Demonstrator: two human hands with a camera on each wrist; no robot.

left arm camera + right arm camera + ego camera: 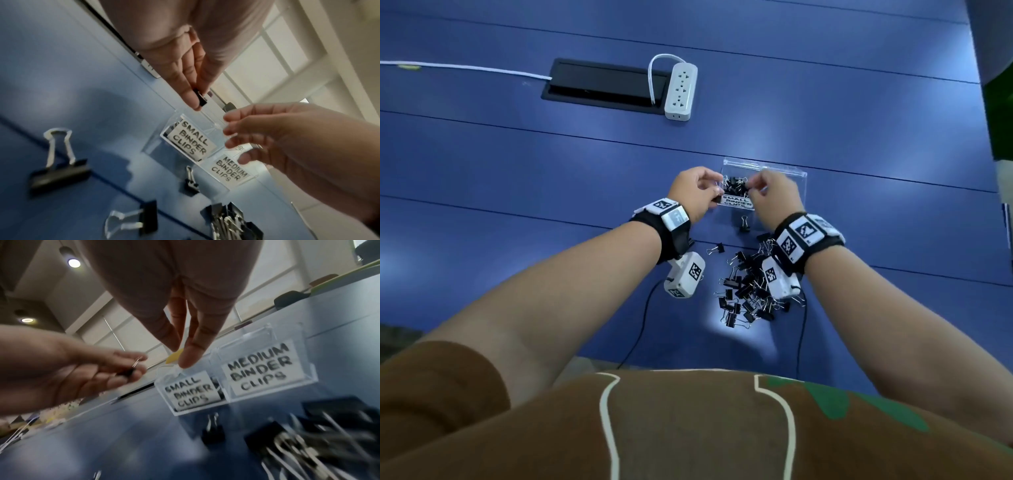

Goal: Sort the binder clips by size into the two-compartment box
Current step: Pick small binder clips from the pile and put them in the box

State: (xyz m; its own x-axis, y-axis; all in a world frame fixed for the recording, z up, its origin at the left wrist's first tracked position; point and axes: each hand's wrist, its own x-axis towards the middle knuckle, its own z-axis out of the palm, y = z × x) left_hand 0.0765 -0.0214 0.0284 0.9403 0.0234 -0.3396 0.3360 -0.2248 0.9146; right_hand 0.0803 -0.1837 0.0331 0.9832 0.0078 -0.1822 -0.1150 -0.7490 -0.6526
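A clear two-compartment box (791, 175) stands on the blue table, labelled SMALL BINDER CLIPS (191, 141) and MEDIUM BINDER CLIPS (230, 170). Several black clips lie in the small compartment (734, 186). My left hand (714, 190) pinches a small black binder clip (201, 98) just left of the box's small end. My right hand (751, 190) hovers over the small compartment with straight fingers (186, 358) pointing down; I see nothing held in it. A pile of black clips (750, 287) lies nearer me, below the right wrist.
One clip (745, 224) stands in front of the box, another clip (717, 248) lies left of the pile. A white power strip (681, 92) and a black cable hatch (602, 84) sit further back. Black camera cables (640, 325) run toward the table's near edge.
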